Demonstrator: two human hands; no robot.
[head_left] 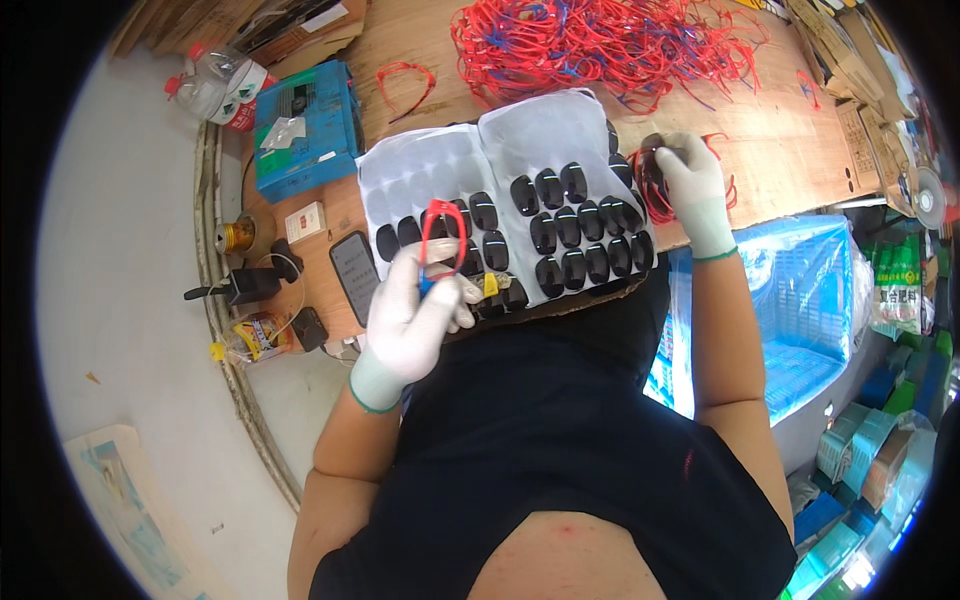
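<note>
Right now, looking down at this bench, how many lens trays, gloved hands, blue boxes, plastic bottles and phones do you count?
White lens trays: 2
Gloved hands: 2, the left hand holding a red frame, the right hand by the trays' right edge
Blue box: 1
Clear plastic bottle: 1
Dark phone: 1
Total: 7

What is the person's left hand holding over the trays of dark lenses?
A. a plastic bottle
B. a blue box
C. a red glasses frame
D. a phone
C: the gloved left hand grips a red glasses frame above the white trays of dark lenses.
</note>
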